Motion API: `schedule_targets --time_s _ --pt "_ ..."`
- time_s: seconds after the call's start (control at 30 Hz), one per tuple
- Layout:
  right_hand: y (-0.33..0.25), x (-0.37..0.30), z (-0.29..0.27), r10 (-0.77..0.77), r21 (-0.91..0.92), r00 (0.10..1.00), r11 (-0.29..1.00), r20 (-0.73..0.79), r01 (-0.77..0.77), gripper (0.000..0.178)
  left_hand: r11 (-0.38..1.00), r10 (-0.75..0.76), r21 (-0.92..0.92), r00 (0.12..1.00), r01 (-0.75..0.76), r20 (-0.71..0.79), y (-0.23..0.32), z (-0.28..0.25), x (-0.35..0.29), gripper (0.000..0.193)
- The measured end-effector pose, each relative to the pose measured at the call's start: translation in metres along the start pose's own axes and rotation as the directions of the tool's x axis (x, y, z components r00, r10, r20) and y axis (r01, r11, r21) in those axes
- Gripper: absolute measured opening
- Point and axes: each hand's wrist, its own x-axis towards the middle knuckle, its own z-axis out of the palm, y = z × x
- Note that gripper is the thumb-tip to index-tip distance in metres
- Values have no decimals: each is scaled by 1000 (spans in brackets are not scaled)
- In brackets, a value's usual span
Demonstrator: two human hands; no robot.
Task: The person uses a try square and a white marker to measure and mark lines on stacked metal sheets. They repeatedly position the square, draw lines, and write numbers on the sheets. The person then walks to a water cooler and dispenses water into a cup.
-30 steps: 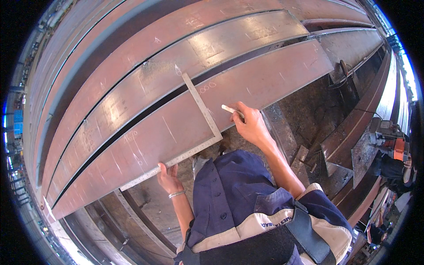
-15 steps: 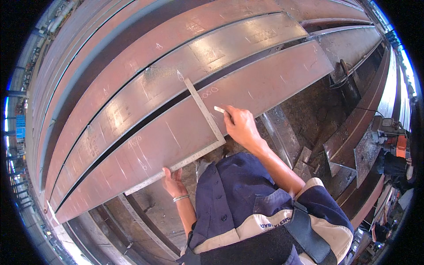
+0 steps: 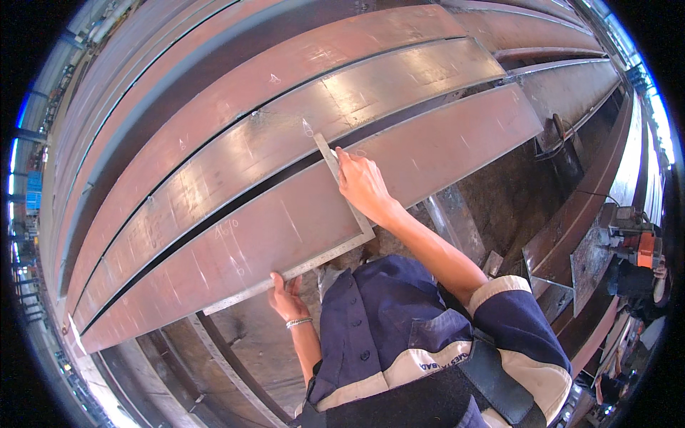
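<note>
One steel square (image 3: 328, 255): lying under thumb of left hand (image 3: 288, 302), grip unclear.
Right hand (image 3: 362, 184): pinching chalk (image 3: 333, 153) beside the square.

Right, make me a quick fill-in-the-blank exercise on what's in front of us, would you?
The metal square is shaped like the letter ____.
The right grip is at the square's ____ leg, while the left grip is at the longer one.
A bracelet circles the ____ wrist.
The handwritten marks on the steel beam are ____ in colour.

Missing words: L; shorter; left; white.
</note>
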Motion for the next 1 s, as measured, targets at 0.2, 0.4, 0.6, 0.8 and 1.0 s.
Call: schedule_targets --time_s 0.2,0.4,0.6,0.8,1.0 --pt "-6 -6 -6 4 -67 997 998 80 1 38 1000 -4 -15 1000 5 23 0 0 -1 51" --pt "-24 -80 -61 8 -172 939 984 343 54 18 999 -37 -16 999 37 -31 -1 1 2 35" --pt "-29 -139 -95 249 -293 858 948 449 -122 13 999 -20 38 1000 21 -23 1 2 1 48" --pt "-19 -128 -104 264 -106 945 963 192 -247 13 1000 -6 7 1000 6 17 3 4 -4 49" --pt "-15 -129 -108 312 -56 936 950 163 -306 15 1000 16 9 1000 -16 6 2 4 -5 50"
